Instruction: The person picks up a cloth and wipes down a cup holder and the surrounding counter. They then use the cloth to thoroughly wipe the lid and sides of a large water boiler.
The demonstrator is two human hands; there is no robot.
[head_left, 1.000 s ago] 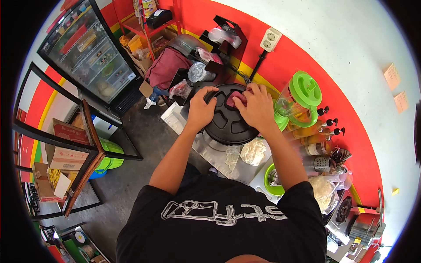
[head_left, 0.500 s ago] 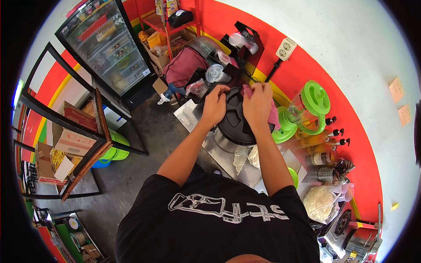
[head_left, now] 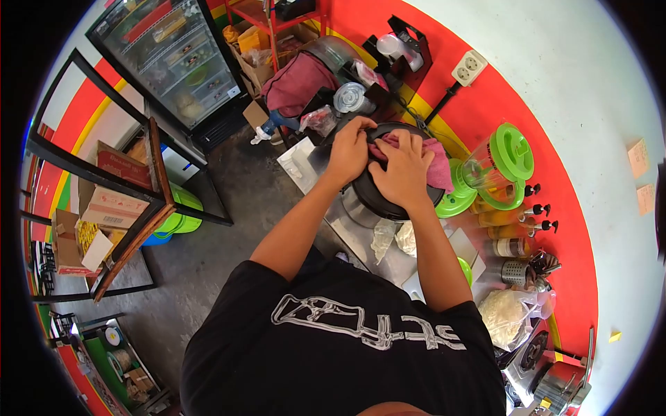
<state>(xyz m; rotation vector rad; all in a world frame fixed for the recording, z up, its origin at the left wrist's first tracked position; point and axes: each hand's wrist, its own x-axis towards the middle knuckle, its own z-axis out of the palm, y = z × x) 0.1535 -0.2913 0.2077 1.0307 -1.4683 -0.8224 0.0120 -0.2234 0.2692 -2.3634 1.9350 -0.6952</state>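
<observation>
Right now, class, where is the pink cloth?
The pink cloth lies on the round black lid, under the right hand, just left of the green-lidded blender jug.

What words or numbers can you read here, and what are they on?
T-shirt: a white print with letters, upside down in this view and too stylized to read.
Cardboard boxes: printed labels, too small to read.
Sticky notes on the wall: no writing can be made out.
Fridge: the labels inside are blurred.

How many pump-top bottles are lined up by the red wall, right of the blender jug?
3 show: one pump bottle just beside the blender jug, a second below it, a third lower still. A capped jar sits under them; more may be hidden behind.
</observation>
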